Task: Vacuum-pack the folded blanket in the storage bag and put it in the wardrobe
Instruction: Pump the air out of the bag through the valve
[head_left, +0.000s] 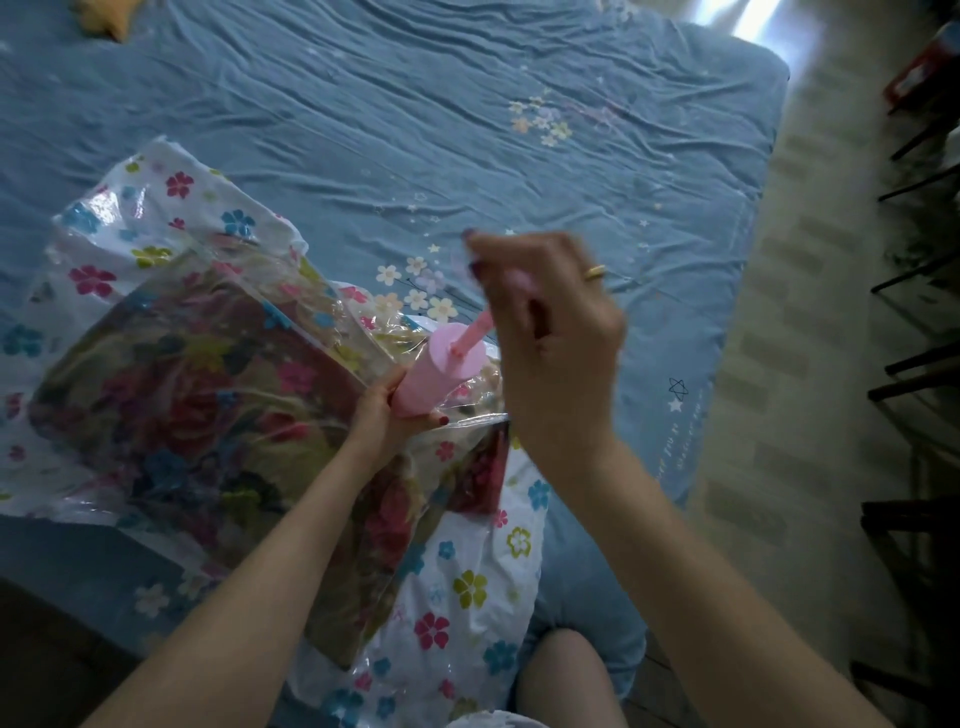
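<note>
A clear storage bag (156, 218) printed with coloured flowers lies on the bed at the left. Inside it is a folded blanket (197, 405) with a dark red rose pattern. A pink hand pump (441, 366) stands on the bag near its right edge. My left hand (384, 415) grips the lower part of the pump's barrel. My right hand (550, 322) is above the pump, curled round the darker pink plunger handle (475, 332), which is pulled partly out. That hand is blurred.
The blue bed sheet (467, 130) with small flower prints spreads behind and to the right. A pale floor strip (779, 364) runs along the bed's right side, with dark metal furniture legs (914, 312) at the far right. A bare knee (566, 675) shows at the bottom.
</note>
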